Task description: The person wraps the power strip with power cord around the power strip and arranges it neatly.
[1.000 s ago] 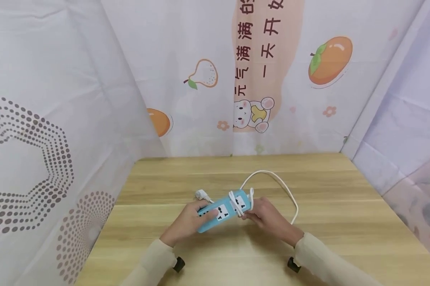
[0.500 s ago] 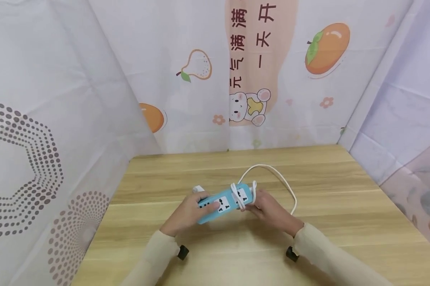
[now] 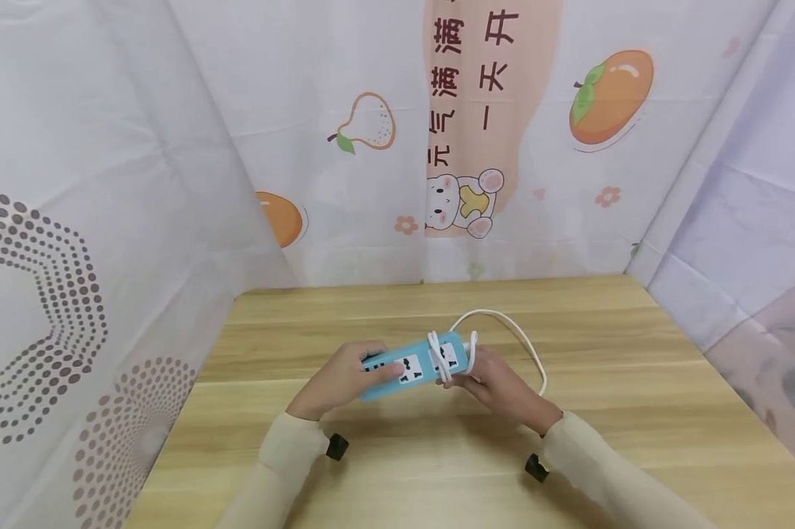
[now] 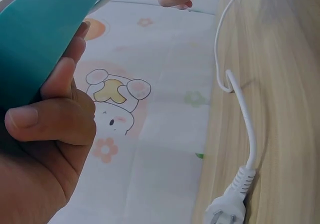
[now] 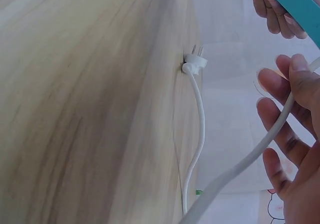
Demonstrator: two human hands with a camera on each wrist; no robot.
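Observation:
A light blue power strip (image 3: 420, 365) with white socket faces is held up over the table, a little tilted. Its left end is gripped by my left hand (image 3: 341, 376), thumb on top and fingers beneath. White cord (image 3: 440, 357) is wound round the strip's right part. At that end my right hand (image 3: 497, 382) pinches the cord between thumb and forefinger, as the right wrist view shows; its other fingers are loosely bent. The cord's white plug (image 4: 227, 208) lies on the table in both wrist views, while in the head view it is hidden.
The wooden table (image 3: 424, 470) spreads under both hands. From the right hand a loop of cord (image 3: 528, 344) runs out across the table behind the strip. Printed white curtains (image 3: 344, 242) stand along the back and both sides.
The power strip has risen slightly and turned a little more level in my left hand. The plug, visible past that hand earlier, is now out of sight in the head view.

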